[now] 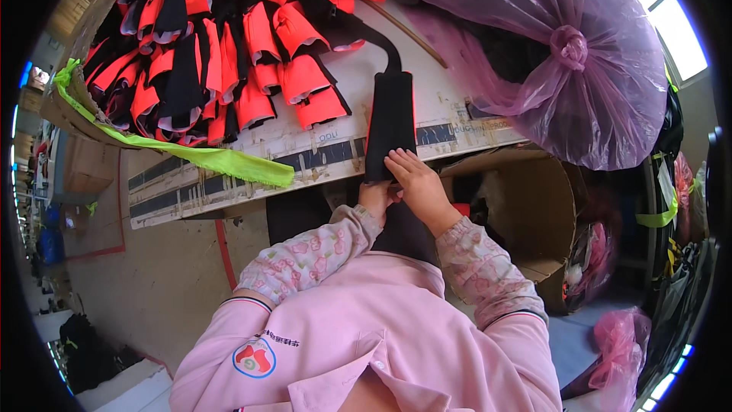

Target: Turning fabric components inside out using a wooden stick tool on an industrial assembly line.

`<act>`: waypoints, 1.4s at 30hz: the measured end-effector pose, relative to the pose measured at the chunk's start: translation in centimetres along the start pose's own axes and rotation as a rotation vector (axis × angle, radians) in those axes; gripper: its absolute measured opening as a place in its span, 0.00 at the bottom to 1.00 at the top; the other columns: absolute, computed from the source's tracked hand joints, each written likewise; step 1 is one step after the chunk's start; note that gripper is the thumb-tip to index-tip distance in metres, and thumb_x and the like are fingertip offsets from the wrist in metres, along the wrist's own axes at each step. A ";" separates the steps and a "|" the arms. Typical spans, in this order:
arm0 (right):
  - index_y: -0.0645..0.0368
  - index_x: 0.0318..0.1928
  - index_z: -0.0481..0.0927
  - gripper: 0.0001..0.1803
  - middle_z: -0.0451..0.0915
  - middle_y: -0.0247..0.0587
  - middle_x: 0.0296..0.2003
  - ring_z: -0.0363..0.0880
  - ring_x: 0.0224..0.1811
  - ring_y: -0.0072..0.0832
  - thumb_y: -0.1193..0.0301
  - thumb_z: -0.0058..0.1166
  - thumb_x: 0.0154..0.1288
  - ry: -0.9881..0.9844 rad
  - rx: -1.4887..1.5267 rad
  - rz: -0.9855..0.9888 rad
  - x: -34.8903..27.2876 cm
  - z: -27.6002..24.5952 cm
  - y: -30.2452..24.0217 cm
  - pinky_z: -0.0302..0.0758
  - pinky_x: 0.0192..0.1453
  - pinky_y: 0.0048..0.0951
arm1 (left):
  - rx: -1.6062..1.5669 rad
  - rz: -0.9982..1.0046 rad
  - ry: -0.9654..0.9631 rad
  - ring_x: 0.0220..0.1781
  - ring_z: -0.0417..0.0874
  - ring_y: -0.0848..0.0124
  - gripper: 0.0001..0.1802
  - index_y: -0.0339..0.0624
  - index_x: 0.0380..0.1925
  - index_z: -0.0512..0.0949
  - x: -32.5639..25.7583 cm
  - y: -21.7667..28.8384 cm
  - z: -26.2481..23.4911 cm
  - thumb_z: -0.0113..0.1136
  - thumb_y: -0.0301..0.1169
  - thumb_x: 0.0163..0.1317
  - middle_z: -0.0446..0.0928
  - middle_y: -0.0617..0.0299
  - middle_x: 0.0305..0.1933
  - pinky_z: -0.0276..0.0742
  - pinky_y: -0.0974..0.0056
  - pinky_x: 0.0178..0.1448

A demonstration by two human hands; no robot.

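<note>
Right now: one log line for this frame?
left hand: under black cloth strip at table edge | right hand: flat on strip | orange-black pile behind

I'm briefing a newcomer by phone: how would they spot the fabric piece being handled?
Find the worktable heaped with orange-and-black pieces. At its near edge, both hands press one flat black piece. It lies alone, apart from the heap.

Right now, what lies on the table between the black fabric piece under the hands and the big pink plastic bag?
In the head view, only bare table top lies between the black fabric piece and the pink plastic bag.
</note>
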State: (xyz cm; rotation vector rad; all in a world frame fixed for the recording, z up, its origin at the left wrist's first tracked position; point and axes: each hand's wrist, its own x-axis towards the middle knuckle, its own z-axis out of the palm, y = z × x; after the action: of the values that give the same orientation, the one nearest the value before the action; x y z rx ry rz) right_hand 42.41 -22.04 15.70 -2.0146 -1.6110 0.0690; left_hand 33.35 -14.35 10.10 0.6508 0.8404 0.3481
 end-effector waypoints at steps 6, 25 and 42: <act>0.60 0.50 0.76 0.27 0.73 0.45 0.54 0.67 0.60 0.38 0.85 0.51 0.43 0.060 0.156 -0.018 -0.6 -0.3 2.4 0.64 0.66 0.36 | -0.005 -0.097 -0.126 0.29 0.79 0.69 0.15 0.42 0.42 0.73 0.1 0.5 -0.1 0.56 0.39 0.60 0.78 0.57 0.34 0.78 0.62 0.37; 0.66 0.58 0.66 0.34 0.58 0.54 0.63 0.57 0.65 0.45 0.54 0.51 0.58 -0.022 -0.101 -0.012 3.8 -1.2 0.1 0.54 0.68 0.39 | 0.245 -0.313 -0.234 0.20 0.78 0.67 0.16 0.35 0.40 0.74 0.2 1.4 -1.6 0.55 0.38 0.61 0.77 0.51 0.31 0.81 0.61 0.33; 0.74 0.59 0.60 0.39 0.61 0.58 0.61 0.54 0.67 0.44 0.51 0.47 0.60 -0.134 -0.342 -0.022 14.0 3.6 3.8 0.50 0.70 0.40 | 0.266 -0.285 -0.117 0.15 0.71 0.72 0.21 0.27 0.31 0.74 0.3 0.3 -0.7 0.59 0.40 0.58 0.76 0.51 0.26 0.79 0.62 0.30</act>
State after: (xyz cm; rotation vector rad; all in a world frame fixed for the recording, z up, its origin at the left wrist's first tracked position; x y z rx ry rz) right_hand 48.35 -8.38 15.06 -2.2876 -1.8298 -0.0878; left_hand 32.98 -13.70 9.84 0.7779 0.8614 -0.0613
